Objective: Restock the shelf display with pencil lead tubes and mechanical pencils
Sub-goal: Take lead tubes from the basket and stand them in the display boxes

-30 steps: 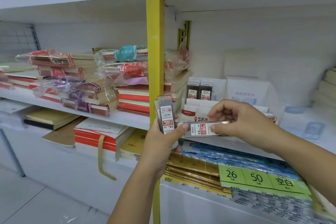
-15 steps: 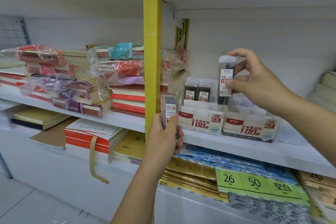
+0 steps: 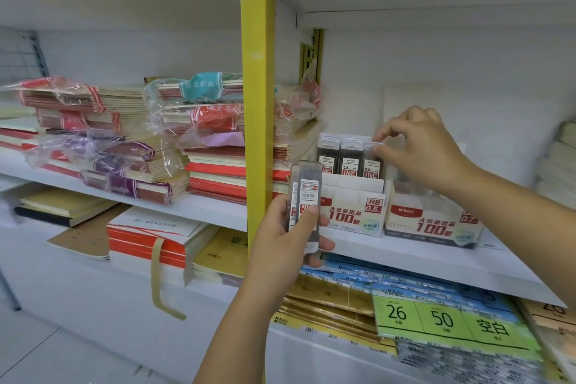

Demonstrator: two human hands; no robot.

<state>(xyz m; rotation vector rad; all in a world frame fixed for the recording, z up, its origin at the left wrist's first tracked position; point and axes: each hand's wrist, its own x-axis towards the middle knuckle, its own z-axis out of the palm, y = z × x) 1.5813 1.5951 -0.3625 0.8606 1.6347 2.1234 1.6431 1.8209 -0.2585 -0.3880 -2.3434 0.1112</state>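
My left hand [image 3: 285, 246] grips a small stack of clear pencil lead tubes [image 3: 305, 196], held upright in front of the yellow post. My right hand [image 3: 420, 146] pinches the top of a third lead tube [image 3: 372, 162], which stands in the back row of the white HB 0.5 display box [image 3: 355, 212] beside two other tubes [image 3: 339, 159]. To the right of that box stands a second display box [image 3: 433, 221], marked 0.7, with no tubes showing above its front. No mechanical pencils are visible.
A yellow upright post [image 3: 254, 103] divides the shelving. Wrapped notebook stacks [image 3: 199, 134] fill the shelf to the left. Below the white shelf board [image 3: 405, 262] lie blue and gold paper packs and a green pack [image 3: 448, 321]. More paper stacks [image 3: 561, 165] are at the far right.
My right hand took one tube from the left hand's stack, lifted it over the boxes, and lowered it into the 0.5 box beside the two tubes. The left hand stayed roughly in place.
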